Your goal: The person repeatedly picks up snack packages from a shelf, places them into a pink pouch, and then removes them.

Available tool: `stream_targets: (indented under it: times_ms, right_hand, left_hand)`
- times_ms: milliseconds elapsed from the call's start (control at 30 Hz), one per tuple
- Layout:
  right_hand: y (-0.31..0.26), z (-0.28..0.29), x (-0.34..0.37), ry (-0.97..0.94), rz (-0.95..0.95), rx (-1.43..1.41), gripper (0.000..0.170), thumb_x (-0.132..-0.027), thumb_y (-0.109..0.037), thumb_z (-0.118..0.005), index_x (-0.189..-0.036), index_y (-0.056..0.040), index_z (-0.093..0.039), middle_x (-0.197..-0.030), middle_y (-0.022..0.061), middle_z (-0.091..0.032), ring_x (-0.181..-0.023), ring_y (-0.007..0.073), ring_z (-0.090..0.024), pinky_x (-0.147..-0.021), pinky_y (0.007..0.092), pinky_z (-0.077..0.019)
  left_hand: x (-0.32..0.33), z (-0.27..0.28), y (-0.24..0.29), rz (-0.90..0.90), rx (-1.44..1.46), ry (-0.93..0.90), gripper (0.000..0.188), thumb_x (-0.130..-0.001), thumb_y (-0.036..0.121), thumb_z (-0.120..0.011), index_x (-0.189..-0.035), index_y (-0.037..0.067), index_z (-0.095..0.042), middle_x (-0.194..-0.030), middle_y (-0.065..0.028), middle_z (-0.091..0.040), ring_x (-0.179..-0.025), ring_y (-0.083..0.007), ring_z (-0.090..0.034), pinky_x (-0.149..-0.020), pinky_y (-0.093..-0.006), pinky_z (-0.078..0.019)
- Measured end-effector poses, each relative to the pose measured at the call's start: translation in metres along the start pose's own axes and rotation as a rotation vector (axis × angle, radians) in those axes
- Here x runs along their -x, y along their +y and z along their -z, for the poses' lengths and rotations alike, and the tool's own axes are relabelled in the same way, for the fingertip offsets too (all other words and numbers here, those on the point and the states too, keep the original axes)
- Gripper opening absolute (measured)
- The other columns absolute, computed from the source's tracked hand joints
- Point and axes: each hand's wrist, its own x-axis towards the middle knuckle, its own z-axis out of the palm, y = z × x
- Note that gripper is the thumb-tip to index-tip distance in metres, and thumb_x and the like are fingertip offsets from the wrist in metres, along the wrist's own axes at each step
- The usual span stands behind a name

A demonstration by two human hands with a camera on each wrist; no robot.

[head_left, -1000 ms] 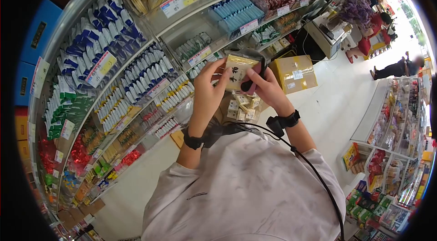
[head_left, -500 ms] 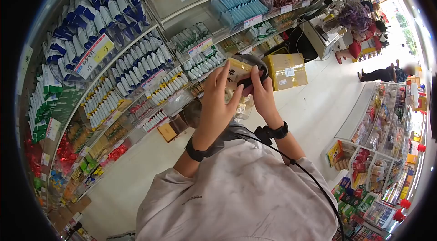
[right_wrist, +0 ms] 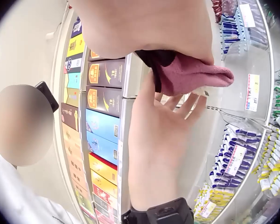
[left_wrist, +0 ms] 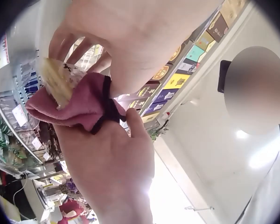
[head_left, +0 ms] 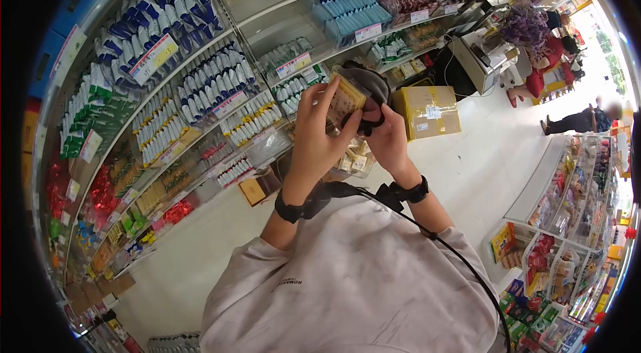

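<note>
A yellow-edged clear snack packet [head_left: 347, 101] is gripped between the fingers and thumb of my left hand [head_left: 312, 139], tilted in the head view. My right hand [head_left: 390, 143] pinches a cloth [head_left: 377, 83], dark grey on one face and pink on the other, against the packet's right side. The left wrist view shows the pink face of the cloth [left_wrist: 77, 102] folded round part of the packet [left_wrist: 58, 84]. Seen from the right wrist, the cloth [right_wrist: 191, 77] covers most of the packet. Below both hands, more packets [head_left: 357, 156] lie in a clear bag.
Curved shelves of wrapped snacks [head_left: 217, 83] with price tags run along the left and top. A taped cardboard box [head_left: 427, 113] stands on the floor right of my hands. Another shelf unit [head_left: 567, 186] is at the right, and people are farther off near the doorway.
The packet has turned from nearly face-on, with its black lettering showing, to a tilted position. My right hand has shifted with the cloth, whose dark side now spreads wider behind the packet.
</note>
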Motion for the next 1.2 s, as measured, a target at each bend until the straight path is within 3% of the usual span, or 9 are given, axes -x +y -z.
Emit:
stream_targets:
  times_ms: [100, 300, 433, 600, 733, 867, 1000, 1033, 1200]
  right_hand:
    - [0.004, 0.04, 0.011, -0.163, 0.065, -0.035, 0.042, -0.108, -0.03, -0.04, -0.136, -0.0028, -0.053, -0.121, 0.0045, -0.059, -0.111, 0.0163, -0.057, -0.095, 0.0357, -0.0445]
    - [-0.027, 0.038, 0.048, 0.175, 0.065, 0.11, 0.022, -0.107, -0.018, -0.05, -0.121, -0.0033, -0.059, -0.114, 0.0034, -0.06, -0.106, 0.0138, -0.055, -0.096, 0.0323, -0.0443]
    - [-0.026, 0.079, 0.068, 0.175, 0.173, 0.249, 0.026, -0.107, -0.023, -0.051, -0.124, -0.0054, -0.06, -0.115, 0.003, -0.061, -0.104, 0.0127, -0.057, -0.096, 0.0316, -0.0453]
    - [-0.052, 0.116, 0.083, 0.119, 0.045, -0.162, 0.033, -0.107, -0.035, -0.05, -0.119, -0.0058, -0.06, -0.107, -0.0007, -0.061, -0.103, 0.0075, -0.055, -0.094, 0.0282, -0.0425]
    - [-0.078, 0.11, 0.108, 0.169, 0.002, -0.023, 0.026, -0.104, -0.021, -0.06, -0.123, -0.0044, -0.06, -0.104, 0.0004, -0.066, -0.094, 0.0088, -0.063, -0.081, 0.0269, -0.0517]
    - [-0.085, 0.118, 0.124, 0.193, 0.055, -0.049, 0.027, -0.1, -0.013, -0.064, -0.124, -0.0023, -0.057, -0.096, 0.0016, -0.066, -0.08, 0.0095, -0.065, -0.07, 0.0257, -0.0533]
    - [-0.091, 0.136, 0.137, 0.097, 0.117, -0.013, 0.022, -0.101, -0.014, -0.064, -0.118, -0.0016, -0.059, -0.089, 0.0023, -0.065, -0.071, 0.0101, -0.063, -0.066, 0.0261, -0.0515]
    - [-0.097, 0.144, 0.142, -0.011, 0.056, -0.008, 0.022, -0.103, -0.018, -0.061, -0.117, -0.0013, -0.06, -0.089, 0.0007, -0.064, -0.075, 0.0097, -0.062, -0.068, 0.0258, -0.0502]
    - [-0.1, 0.143, 0.142, 0.285, 0.114, -0.196, 0.027, -0.106, -0.023, -0.056, -0.123, -0.0027, -0.062, -0.102, 0.0002, -0.065, -0.096, 0.0063, -0.059, -0.082, 0.0248, -0.0487]
  left_hand:
    - [0.008, -0.018, 0.016, -0.007, -0.009, -0.014, 0.064, -0.085, 0.017, -0.076, -0.142, 0.002, -0.053, -0.127, -0.0198, -0.053, -0.116, -0.0367, -0.056, -0.096, -0.0442, -0.0479]
    - [0.022, -0.068, 0.054, 0.036, -0.019, 0.005, 0.062, -0.084, 0.005, -0.074, -0.142, -0.001, -0.051, -0.129, -0.0202, -0.058, -0.117, -0.0357, -0.06, -0.1, -0.0403, -0.0474]
    - [0.032, -0.094, 0.077, 0.004, -0.046, -0.08, 0.059, -0.088, 0.008, -0.073, -0.141, -0.004, -0.051, -0.131, -0.0201, -0.06, -0.116, -0.0339, -0.063, -0.1, -0.0398, -0.048]
    - [0.056, -0.124, 0.105, 0.29, 0.486, -0.141, 0.042, -0.1, 0.018, -0.064, -0.135, -0.004, -0.055, -0.136, -0.0151, -0.057, -0.116, -0.0222, -0.062, -0.098, -0.0328, -0.0495]
    - [0.06, -0.132, 0.119, 0.297, 0.336, -0.14, 0.037, -0.104, 0.024, -0.059, -0.129, -0.002, -0.06, -0.135, -0.0138, -0.056, -0.114, -0.0191, -0.06, -0.09, -0.0294, -0.0525]
    - [0.066, -0.143, 0.133, 0.405, 0.357, -0.02, 0.034, -0.105, 0.026, -0.057, -0.126, -0.001, -0.062, -0.112, -0.0099, -0.067, -0.089, -0.0111, -0.061, -0.073, -0.0253, -0.0501]
    - [0.077, -0.153, 0.139, 0.265, 0.306, -0.068, 0.038, -0.1, 0.026, -0.067, -0.125, -0.002, -0.062, -0.107, -0.0109, -0.069, -0.09, -0.0135, -0.064, -0.08, -0.0295, -0.0522]
    - [0.077, -0.151, 0.147, 0.268, 0.242, -0.125, 0.042, -0.096, 0.019, -0.072, -0.128, -0.006, -0.06, -0.117, -0.0096, -0.067, -0.106, -0.0119, -0.061, -0.092, -0.0268, -0.0489]
    - [0.078, -0.152, 0.154, 0.228, 0.27, -0.196, 0.049, -0.095, 0.021, -0.074, -0.133, -0.005, -0.058, -0.117, -0.0089, -0.066, -0.105, -0.0133, -0.061, -0.093, -0.0284, -0.0487]
